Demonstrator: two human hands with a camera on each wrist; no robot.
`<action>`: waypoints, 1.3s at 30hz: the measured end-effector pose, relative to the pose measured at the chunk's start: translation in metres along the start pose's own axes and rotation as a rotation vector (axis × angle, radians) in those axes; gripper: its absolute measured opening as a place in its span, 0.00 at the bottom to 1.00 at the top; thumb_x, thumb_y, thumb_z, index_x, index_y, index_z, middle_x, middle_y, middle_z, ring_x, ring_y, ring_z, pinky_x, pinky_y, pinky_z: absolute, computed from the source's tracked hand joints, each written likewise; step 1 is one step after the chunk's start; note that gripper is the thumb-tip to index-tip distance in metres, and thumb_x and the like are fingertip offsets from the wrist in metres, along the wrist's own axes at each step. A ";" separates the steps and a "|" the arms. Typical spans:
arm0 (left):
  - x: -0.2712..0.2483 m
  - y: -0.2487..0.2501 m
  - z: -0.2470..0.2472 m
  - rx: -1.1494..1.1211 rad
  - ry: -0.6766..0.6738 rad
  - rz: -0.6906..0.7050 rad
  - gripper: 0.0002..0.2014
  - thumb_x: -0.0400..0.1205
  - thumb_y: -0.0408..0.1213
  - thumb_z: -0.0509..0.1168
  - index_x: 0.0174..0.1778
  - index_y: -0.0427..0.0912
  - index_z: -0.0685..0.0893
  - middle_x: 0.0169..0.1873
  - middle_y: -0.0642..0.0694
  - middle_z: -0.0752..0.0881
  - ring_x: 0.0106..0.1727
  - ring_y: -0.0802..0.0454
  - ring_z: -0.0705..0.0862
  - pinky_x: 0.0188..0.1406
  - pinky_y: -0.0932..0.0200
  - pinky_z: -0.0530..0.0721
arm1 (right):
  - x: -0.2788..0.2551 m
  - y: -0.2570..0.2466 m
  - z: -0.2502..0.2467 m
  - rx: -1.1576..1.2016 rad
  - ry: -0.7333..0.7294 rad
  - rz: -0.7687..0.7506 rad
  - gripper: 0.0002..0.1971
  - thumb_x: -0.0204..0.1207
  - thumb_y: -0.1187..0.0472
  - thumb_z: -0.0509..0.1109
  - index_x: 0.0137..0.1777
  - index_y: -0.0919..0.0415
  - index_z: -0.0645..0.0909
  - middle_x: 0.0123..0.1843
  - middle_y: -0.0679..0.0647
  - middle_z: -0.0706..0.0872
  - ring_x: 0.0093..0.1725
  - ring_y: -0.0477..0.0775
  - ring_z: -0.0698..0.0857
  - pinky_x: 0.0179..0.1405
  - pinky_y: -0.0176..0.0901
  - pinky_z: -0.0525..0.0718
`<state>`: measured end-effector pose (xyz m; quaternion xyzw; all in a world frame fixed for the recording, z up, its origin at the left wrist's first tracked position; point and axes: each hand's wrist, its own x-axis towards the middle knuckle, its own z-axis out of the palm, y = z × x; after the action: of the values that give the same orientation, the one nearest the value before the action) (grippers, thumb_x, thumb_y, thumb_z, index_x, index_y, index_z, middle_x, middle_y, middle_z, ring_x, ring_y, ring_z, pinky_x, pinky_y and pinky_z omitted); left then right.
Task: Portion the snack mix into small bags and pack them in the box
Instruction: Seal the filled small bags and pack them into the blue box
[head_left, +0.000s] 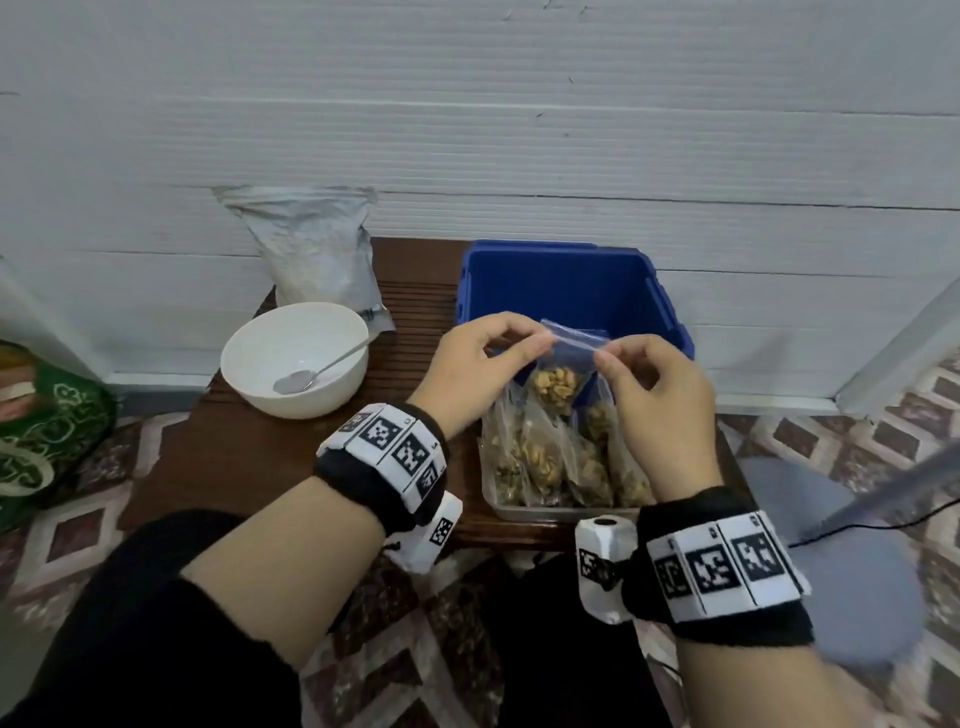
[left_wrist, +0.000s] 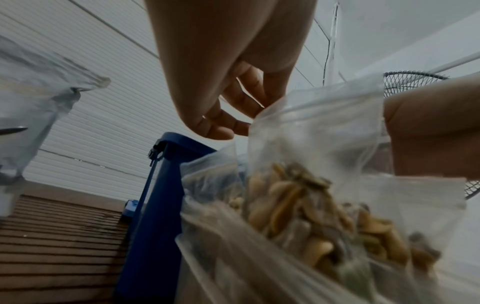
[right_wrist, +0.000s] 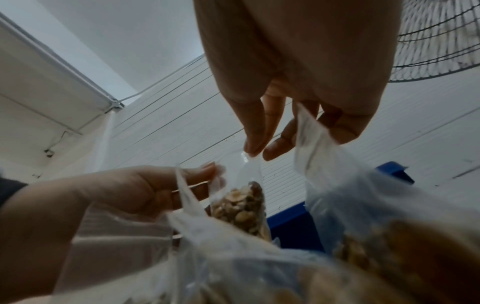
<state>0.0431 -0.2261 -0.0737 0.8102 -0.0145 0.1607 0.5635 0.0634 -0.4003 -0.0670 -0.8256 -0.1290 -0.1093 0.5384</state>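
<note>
Snack bag, clear crinkled plastic, top edge pinched between both hands

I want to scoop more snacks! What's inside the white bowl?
Only a metal spoon lies inside the round white bowl; no snack mix shows there. The bowl's near inner wall is hidden by its rim.

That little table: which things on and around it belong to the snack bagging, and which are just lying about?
Part of the job:
small bag, pinched at its top by left hand and right hand
filled bags in clear tray
blue box
white bowl with spoon
large pouch

Lying about:
green bag
fan
</note>
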 end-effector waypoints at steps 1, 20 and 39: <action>0.000 -0.001 0.000 -0.007 -0.002 0.005 0.05 0.82 0.38 0.68 0.49 0.45 0.89 0.46 0.55 0.89 0.48 0.64 0.85 0.50 0.72 0.79 | 0.000 0.001 0.001 0.011 0.001 0.007 0.02 0.77 0.61 0.71 0.43 0.54 0.83 0.39 0.43 0.85 0.43 0.42 0.83 0.45 0.34 0.79; -0.011 -0.005 0.007 0.011 -0.054 -0.023 0.02 0.82 0.37 0.68 0.47 0.45 0.87 0.40 0.59 0.86 0.40 0.69 0.81 0.41 0.73 0.74 | -0.008 0.005 0.008 0.069 -0.003 0.048 0.08 0.76 0.62 0.72 0.37 0.50 0.81 0.35 0.47 0.84 0.35 0.40 0.80 0.39 0.33 0.78; -0.013 0.003 0.002 0.023 -0.060 -0.028 0.02 0.80 0.38 0.70 0.45 0.45 0.89 0.39 0.54 0.91 0.45 0.62 0.87 0.51 0.71 0.80 | -0.018 0.004 0.009 0.091 -0.001 0.023 0.11 0.76 0.60 0.72 0.37 0.43 0.80 0.40 0.45 0.84 0.48 0.56 0.81 0.52 0.54 0.79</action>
<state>0.0308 -0.2311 -0.0748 0.8213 -0.0181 0.1284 0.5556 0.0477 -0.3949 -0.0795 -0.8017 -0.1244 -0.0968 0.5766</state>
